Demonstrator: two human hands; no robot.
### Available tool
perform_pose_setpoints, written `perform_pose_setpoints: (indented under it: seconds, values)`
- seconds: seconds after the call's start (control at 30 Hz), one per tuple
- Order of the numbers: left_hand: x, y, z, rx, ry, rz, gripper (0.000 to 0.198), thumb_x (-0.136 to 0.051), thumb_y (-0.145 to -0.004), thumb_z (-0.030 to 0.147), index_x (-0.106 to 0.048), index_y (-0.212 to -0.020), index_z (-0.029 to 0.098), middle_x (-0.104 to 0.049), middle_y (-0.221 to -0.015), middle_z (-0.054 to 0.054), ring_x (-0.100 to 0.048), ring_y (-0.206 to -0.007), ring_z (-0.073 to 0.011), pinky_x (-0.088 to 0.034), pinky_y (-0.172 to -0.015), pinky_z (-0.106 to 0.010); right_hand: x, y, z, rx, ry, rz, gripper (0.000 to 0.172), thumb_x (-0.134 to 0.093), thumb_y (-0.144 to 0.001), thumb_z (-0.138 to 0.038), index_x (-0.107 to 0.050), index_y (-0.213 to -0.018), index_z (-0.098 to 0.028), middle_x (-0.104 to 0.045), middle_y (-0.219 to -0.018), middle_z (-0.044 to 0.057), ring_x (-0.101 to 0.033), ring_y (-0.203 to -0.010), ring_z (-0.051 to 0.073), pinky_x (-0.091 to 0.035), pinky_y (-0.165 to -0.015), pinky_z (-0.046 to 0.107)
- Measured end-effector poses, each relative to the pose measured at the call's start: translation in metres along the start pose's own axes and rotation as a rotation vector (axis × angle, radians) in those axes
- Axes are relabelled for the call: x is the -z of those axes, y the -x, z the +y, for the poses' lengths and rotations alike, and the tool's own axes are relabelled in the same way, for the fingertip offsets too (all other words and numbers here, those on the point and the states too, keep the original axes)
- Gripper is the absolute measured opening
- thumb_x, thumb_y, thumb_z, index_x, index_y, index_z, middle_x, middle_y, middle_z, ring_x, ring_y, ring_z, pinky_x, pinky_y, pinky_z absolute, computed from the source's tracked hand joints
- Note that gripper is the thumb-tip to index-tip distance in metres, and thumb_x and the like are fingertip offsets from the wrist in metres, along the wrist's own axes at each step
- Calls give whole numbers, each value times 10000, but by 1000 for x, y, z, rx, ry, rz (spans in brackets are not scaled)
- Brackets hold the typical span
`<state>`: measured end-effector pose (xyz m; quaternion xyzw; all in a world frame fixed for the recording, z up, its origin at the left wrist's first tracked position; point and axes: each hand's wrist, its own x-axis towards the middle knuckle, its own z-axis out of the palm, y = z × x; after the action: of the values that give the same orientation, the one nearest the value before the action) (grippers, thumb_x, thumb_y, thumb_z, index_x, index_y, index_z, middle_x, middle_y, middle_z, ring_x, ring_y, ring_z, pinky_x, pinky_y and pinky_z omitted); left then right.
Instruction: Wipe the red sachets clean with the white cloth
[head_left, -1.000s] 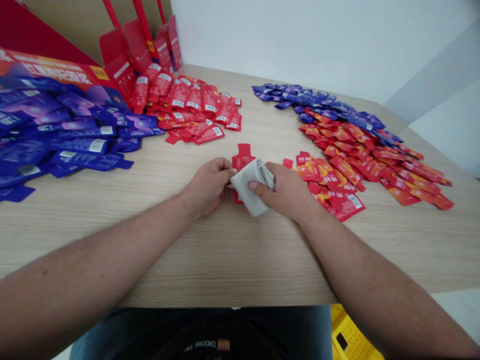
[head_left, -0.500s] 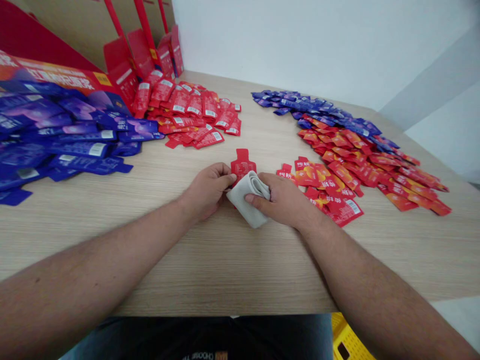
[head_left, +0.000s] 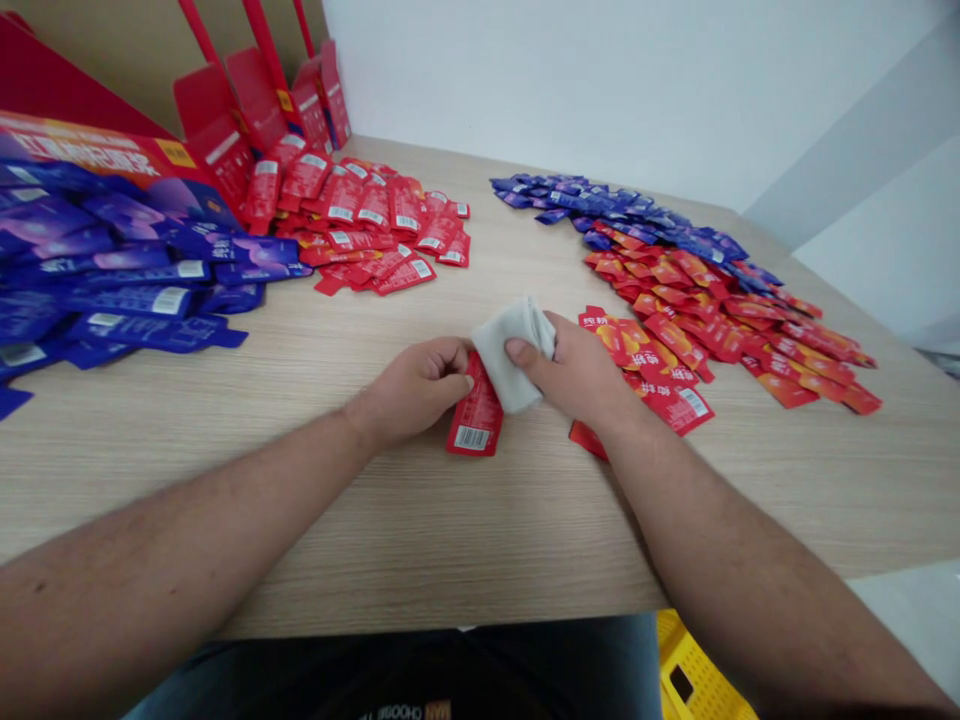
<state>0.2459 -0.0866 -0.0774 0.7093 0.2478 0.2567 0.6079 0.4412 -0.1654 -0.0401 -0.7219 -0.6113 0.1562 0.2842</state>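
Our left hand (head_left: 415,390) has a narrow grip on the top of a red foil sachet (head_left: 475,418) lying on the desk (head_left: 420,540); our right hand (head_left: 574,375) pinches a soft white cloth (head_left: 515,352) against it. The sachet looks light, slick and floppy: best held flat, at the barcode end.

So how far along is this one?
Done: glossy red sachets and blue sachets lie sorted in separate piles. In hand: the left hand steadies one red sachet while the right hand presses a folded white cloth on it. Remaining: the piles, condition unclear.
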Motion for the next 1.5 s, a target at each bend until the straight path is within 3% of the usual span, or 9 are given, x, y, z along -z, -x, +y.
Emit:
perform_pose_setpoints:
  seconds: [0.2,0.37,0.63,0.73,0.93,1.03,1.2,1.3,1.5]
  values:
    - [1,2,1,14,-27,-4,119,-570,-715,140,-477,-657,188,-522,-631,37,-467,-555,-103,-372,-530,-243,0,-3,3,13,-69,-61,387,-569,-866,-538,-641,-1008,-186,-730,-910,74,-656,-805,248,-449,-668,336]
    - [-5,0,2,80,259,63,173,-629,-702,158,-462,-663,186,-575,-669,27,-520,-575,-108,-415,-549,-246,-2,1,-3,-33,6,27,360,-556,-884,-495,-648,-1028,-178,-728,-928,86,-657,-824,252,-440,-672,336]
    - [-4,-6,12,212,564,276,249,-630,-638,94,-402,-628,196,-450,-498,64,-406,-432,-79,-316,-440,-204,-13,20,-26,375,185,-362,268,-608,-885,-455,-636,-923,-190,-688,-925,62,-605,-832,199,-409,-711,304]
    - [-4,-6,10,192,550,266,257,-622,-634,77,-394,-623,195,-434,-491,67,-397,-434,-79,-307,-443,-204,-5,15,-22,308,219,-252,295,-606,-872,-484,-626,-892,-191,-681,-895,65,-595,-789,202,-398,-682,308]
    - [-5,3,8,200,479,-11,202,-674,-665,134,-477,-657,178,-578,-623,31,-510,-529,-99,-403,-524,-228,3,-11,15,-98,36,264,393,-567,-862,-543,-664,-964,-177,-716,-874,98,-643,-797,269,-476,-708,383]
    - [-1,4,12,247,630,34,212,-673,-690,147,-464,-690,186,-563,-611,43,-509,-508,-95,-418,-510,-222,-4,-18,30,-195,-318,236,421,-590,-849,-565,-686,-1013,-189,-744,-929,82,-685,-830,264,-532,-726,392]
    - [4,-3,10,263,746,88,198,-698,-735,170,-502,-760,189,-610,-691,22,-595,-587,-111,-522,-599,-260,-16,-5,20,-109,-795,-92,481,-652,-826,-574,-630,-1129,-202,-746,-1024,65,-711,-859,231,-571,-774,376]
    - [-2,-5,7,258,703,39,148,-707,-769,249,-578,-814,191,-638,-695,5,-615,-590,-131,-541,-608,-284,-21,7,4,-41,-717,-149,490,-658,-818,-608,-624,-1083,-198,-742,-980,65,-702,-851,233,-562,-730,354]
    - [-12,-4,8,268,626,56,175,-667,-760,326,-668,-820,162,-689,-721,-52,-683,-709,-216,-569,-652,-333,-23,15,-12,57,-351,-51,380,-653,-843,-542,-648,-1017,-204,-729,-880,45,-667,-794,218,-486,-660,311]
